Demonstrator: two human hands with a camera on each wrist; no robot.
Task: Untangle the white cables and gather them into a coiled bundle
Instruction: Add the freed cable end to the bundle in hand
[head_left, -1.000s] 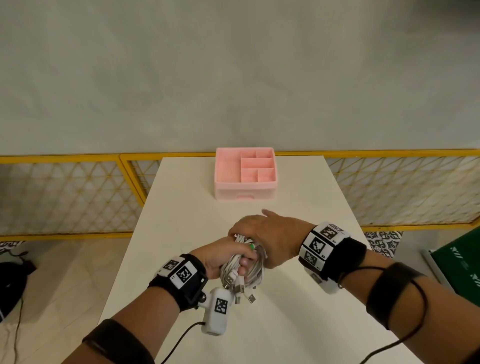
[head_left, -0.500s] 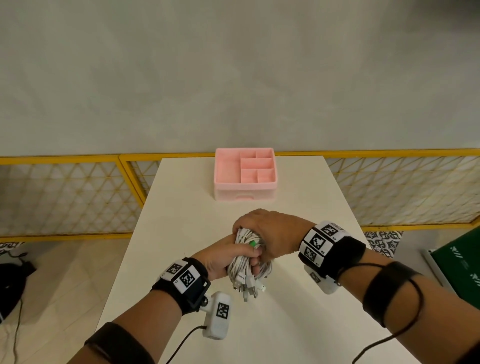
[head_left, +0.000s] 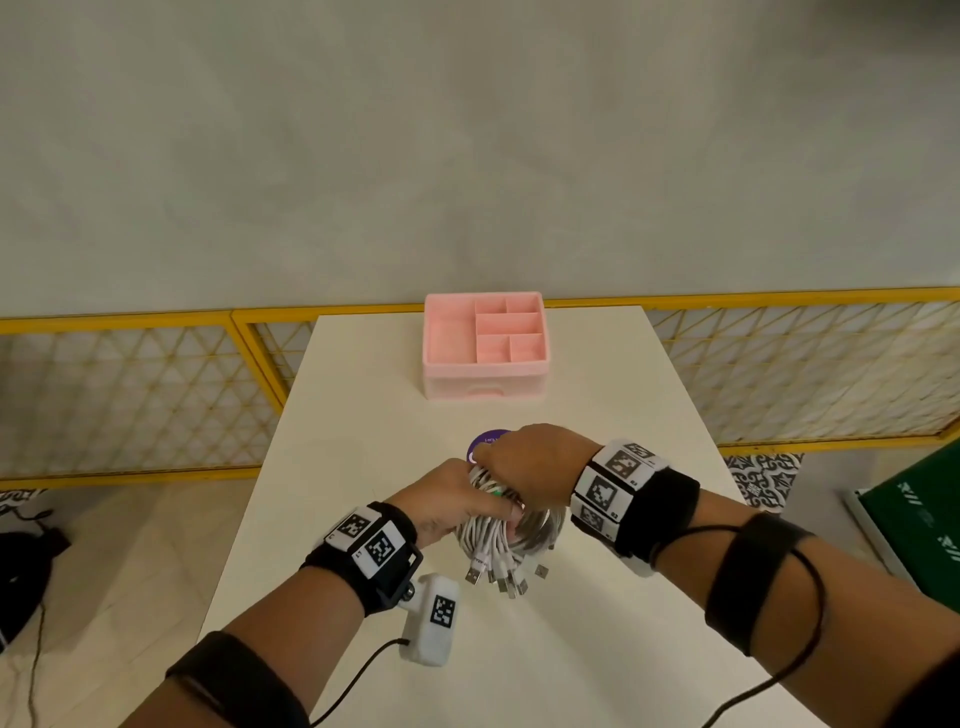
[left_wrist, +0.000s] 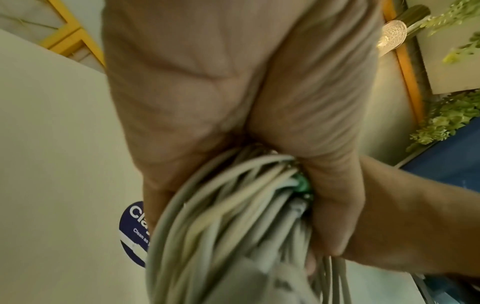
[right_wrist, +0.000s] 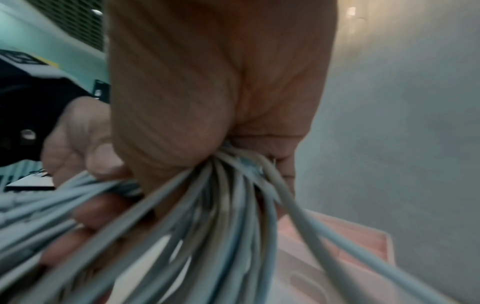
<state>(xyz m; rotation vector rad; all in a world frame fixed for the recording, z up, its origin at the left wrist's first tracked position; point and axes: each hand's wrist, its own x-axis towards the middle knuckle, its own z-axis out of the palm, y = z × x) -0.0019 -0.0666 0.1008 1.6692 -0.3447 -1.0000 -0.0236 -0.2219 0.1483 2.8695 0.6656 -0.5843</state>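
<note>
Item: white cables (head_left: 493, 530), many strands already gathered into one thick looped hank, held above the near-middle of the white table (head_left: 363, 415). The plug ends (head_left: 501, 577) hang loose in a cluster on the near side, pointing down; one green-tipped connector (left_wrist: 301, 184) sits inside the grip.

Handling, as you should expect it: light, soft and springy. The strands are smooth-jacketed, so they will likely slide past one another and fan out if your hold slackens. The metal plugs add small swinging weight at the free ends and may snag a loop. Take hold across the whole hank at its waist, where the strands lie parallel, not by single strands or by the plugs.

Holders: your left hand (head_left: 449, 501) is wrapped round the hank from the left, fingers curled through and under the strands. Your right hand (head_left: 530, 470) is clenched over the top of the same hank from the right and far side, strands emerging below the fist. The two hands touch one another.

Surroundings: a round purple sticker or disc (head_left: 485, 441) lies on the table just beyond your right hand, partly hidden. A pink compartmented organiser box (head_left: 485, 345) stands at the far edge, well apart. A yellow lattice fence (head_left: 130, 395) runs behind the table.
</note>
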